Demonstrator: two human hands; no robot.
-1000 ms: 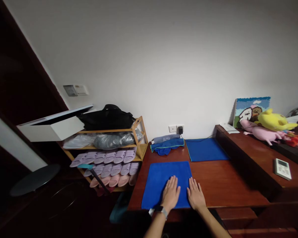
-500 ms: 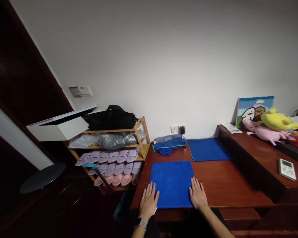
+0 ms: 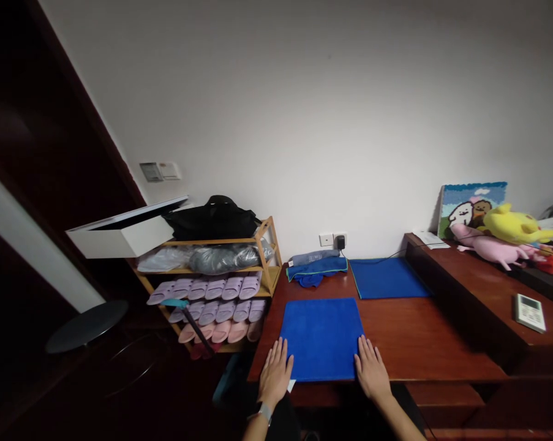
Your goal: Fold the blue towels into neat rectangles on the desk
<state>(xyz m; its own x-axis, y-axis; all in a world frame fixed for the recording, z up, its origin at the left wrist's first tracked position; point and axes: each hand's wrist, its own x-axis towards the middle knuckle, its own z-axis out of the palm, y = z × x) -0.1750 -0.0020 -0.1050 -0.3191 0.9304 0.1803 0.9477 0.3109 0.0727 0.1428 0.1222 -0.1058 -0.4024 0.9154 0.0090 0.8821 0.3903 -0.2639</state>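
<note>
A bright blue cloth (image 3: pixel 323 339) lies flat near the front edge of the wooden table (image 3: pixel 423 340). My left hand (image 3: pixel 275 372) rests open at the cloth's left edge, by its lower left corner, where a small white tag (image 3: pixel 291 385) sticks out. At the right edge, my right hand (image 3: pixel 372 367) lies open with its fingertips on or beside the cloth. Neither hand holds anything. Behind are a second flat blue cloth (image 3: pixel 389 278) with a green edge and a bunched blue cloth (image 3: pixel 316 267) against the wall.
Left of the table stands a wooden rack (image 3: pixel 269 275) with slippers, a black bag (image 3: pixel 214 220) and a white box (image 3: pixel 120 240). On the raised right surface lie plush toys (image 3: pixel 490 245) and a white remote (image 3: pixel 530 312). A black plug (image 3: pixel 341 242) sits in the wall socket.
My right hand has shifted slightly down and right along the cloth's edge. The whole view has moved a little, with the rack and cloth appearing further right.
</note>
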